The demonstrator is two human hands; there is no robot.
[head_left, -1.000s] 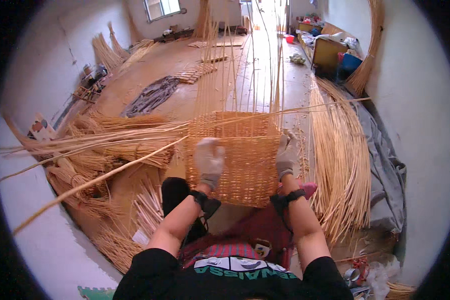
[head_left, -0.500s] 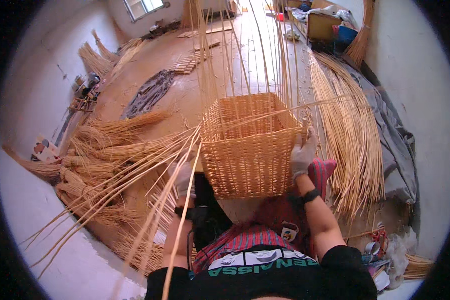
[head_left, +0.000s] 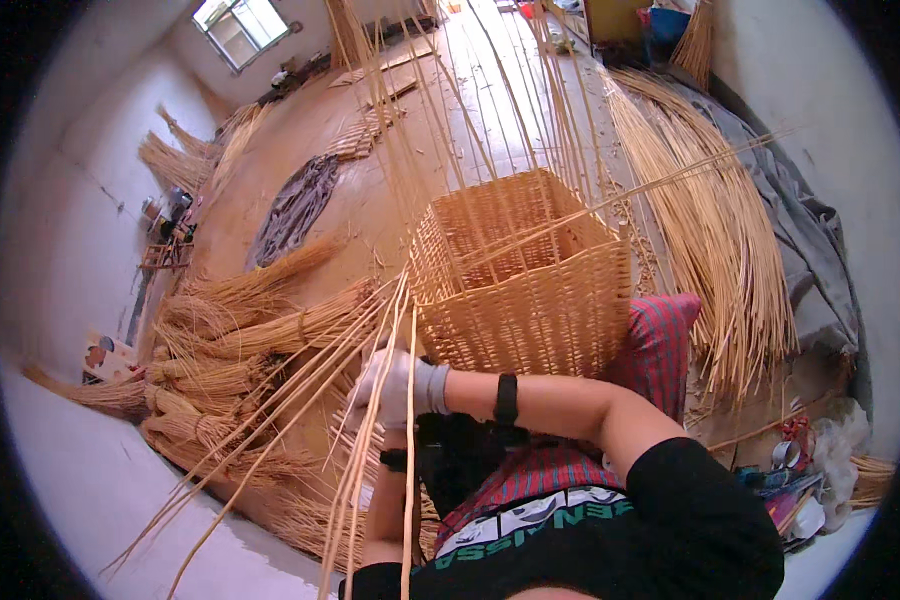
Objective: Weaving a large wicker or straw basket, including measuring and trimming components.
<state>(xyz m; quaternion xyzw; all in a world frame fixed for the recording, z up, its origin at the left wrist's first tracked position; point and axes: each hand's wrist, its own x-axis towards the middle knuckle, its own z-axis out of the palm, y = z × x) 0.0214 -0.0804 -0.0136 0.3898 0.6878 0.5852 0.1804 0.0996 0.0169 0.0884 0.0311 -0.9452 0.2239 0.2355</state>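
A square woven basket (head_left: 530, 315) of tan willow rods stands in front of me, tilted, its open top showing the hollow inside. Long upright stakes rise from its far and left sides. Loose weaving rods (head_left: 300, 360) fan out from its left corner toward the lower left. My right hand (head_left: 398, 385), in a pale glove, reaches across my body to that corner and is closed among these rods. Just beneath it is my left hand (head_left: 394, 437), mostly hidden by the right one, so its fingers do not show.
Bundles of thin rods (head_left: 235, 335) lie on the floor at left. A broad spread of long rods (head_left: 710, 250) covers the right side beside a grey cloth (head_left: 820, 300). A dark crumpled cloth (head_left: 295, 205) and wooden slats (head_left: 355, 135) lie farther off. My knee (head_left: 665, 325) touches the basket's right.
My right hand has left the basket's right corner and crossed over to the rods at the left corner. The basket has turned and tilted a little. The view has shifted.
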